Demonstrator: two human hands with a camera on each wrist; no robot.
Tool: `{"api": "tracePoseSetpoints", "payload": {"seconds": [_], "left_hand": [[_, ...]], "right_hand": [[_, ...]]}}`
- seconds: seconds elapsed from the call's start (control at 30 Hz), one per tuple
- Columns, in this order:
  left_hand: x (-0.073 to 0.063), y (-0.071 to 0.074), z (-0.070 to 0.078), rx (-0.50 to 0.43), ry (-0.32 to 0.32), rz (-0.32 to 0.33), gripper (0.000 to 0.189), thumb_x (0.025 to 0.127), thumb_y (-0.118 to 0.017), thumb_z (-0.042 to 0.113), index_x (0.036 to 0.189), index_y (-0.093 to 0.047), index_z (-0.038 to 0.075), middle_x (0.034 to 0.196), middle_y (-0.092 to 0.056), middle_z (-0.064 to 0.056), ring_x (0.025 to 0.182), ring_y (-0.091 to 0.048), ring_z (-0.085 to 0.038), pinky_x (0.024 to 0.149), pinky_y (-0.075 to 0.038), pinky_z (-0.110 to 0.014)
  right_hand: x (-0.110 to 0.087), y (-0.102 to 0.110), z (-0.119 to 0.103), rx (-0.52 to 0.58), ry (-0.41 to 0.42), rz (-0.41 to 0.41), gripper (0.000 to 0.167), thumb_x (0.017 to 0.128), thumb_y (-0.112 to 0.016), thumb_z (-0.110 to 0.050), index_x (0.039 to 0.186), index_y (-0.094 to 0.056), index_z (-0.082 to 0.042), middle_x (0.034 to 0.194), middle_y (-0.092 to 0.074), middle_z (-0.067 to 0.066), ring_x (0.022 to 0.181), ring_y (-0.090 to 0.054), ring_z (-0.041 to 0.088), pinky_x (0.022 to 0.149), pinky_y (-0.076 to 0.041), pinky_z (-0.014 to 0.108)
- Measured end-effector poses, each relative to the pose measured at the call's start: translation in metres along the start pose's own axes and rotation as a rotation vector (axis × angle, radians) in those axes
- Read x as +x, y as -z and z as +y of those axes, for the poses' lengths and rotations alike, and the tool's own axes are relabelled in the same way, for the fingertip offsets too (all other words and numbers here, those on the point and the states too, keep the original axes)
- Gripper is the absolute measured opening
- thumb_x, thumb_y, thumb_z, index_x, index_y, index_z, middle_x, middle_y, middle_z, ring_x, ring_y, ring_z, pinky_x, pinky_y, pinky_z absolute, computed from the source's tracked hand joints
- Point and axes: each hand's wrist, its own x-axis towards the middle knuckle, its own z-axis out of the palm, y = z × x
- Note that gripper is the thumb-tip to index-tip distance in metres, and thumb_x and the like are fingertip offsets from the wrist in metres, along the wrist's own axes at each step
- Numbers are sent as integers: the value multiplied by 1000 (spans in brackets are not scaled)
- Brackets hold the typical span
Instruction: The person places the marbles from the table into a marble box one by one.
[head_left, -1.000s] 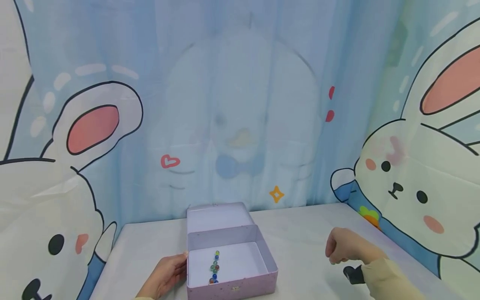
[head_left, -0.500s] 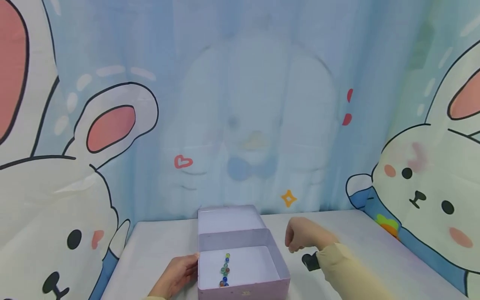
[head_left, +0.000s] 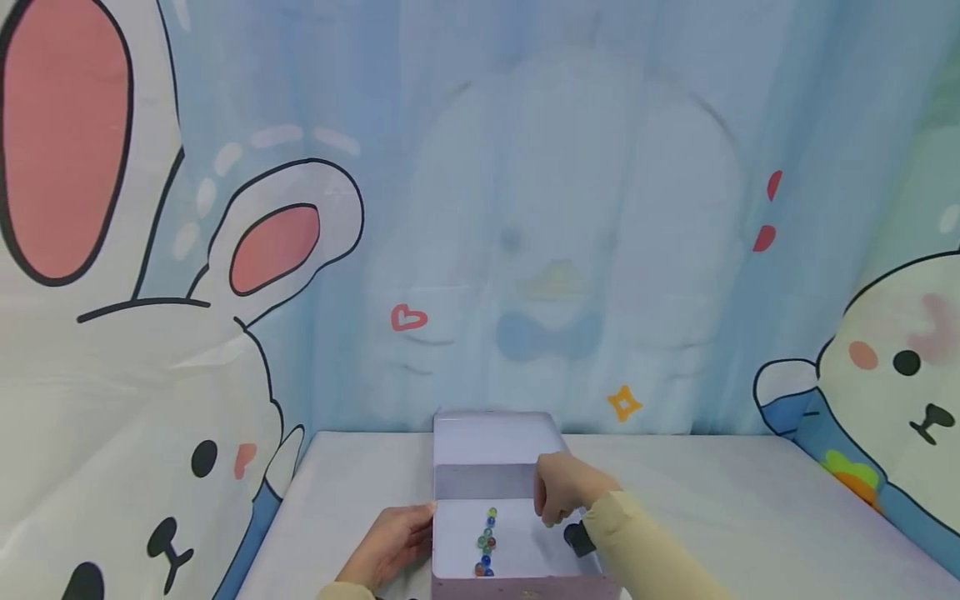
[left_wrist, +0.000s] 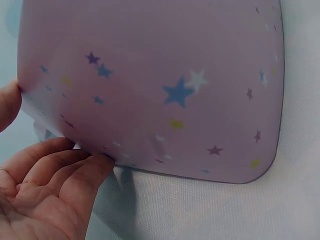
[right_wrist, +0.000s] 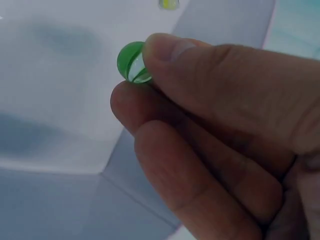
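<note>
An open lilac box [head_left: 517, 587] stands on the table, its lid [head_left: 495, 437] tipped back behind it. Inside, toward the left, several coloured glass marbles [head_left: 486, 542] lie in a line with a small cluster midway. My left hand [head_left: 393, 542] holds the box at its left side; in the left wrist view its fingers meet the lower edge of the star-printed wall [left_wrist: 185, 92]. Over the right part of the box is my right hand [head_left: 566, 485]. Between its thumb and fingers it pinches a green-and-clear marble [right_wrist: 134, 62], apart from the box floor.
The white table [head_left: 697, 492] extends on both sides of the box. A blue curtain [head_left: 555, 208] with printed rabbits hangs behind it. A dark strapped device [head_left: 579, 539] sits at my right wrist, above the box.
My right hand has come left from beside the box to above its inside. My left hand keeps its place on the box. The head view has turned right.
</note>
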Motion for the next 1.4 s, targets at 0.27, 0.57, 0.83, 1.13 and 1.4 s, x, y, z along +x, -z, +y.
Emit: {"api": "tracePoseSetpoints", "payload": {"seconds": [0.27,0.57,0.83,1.13,1.4], "left_hand": [[-1,-2,-1,-25,3,-12,53,104,-59,20,137,-48,-21,132,-65,-29,123,-65,-34,109,-53,-48],[0,-5,-2,-27,6,-20,55,105,-57,19,139,-44,-23,138,-59,-33,132,-58,-42,112,-50,-52],[-1,-9,-2,-34,8,-36,53,105,-58,20,137,-47,-21,132,-65,-28,120,-67,-31,109,-53,-48],[0,-12,-2,-38,6,-50,53,104,-59,19,137,-47,-21,130,-67,-27,117,-68,-27,109,-53,-48],[1,-5,-5,-12,32,-41,57,106,-56,21,140,-43,-22,143,-55,-34,137,-52,-45,114,-46,-54]], "right_hand": [[12,-25,-23,31,10,-67,26,71,-79,13,61,-68,-8,59,-67,2,54,-59,13,54,-55,25],[14,-36,-34,65,-31,-130,25,72,-77,15,65,-69,-7,64,-68,4,56,-65,14,57,-59,25],[12,-38,-28,95,-49,-135,24,73,-78,14,66,-68,-7,65,-68,4,57,-67,14,58,-61,25],[7,-34,-21,90,-42,-112,22,76,-80,9,66,-69,-7,65,-68,3,58,-67,15,57,-61,26],[0,-18,-11,166,-12,-50,17,78,-82,4,69,-72,-7,65,-69,3,60,-66,15,59,-61,29]]}}
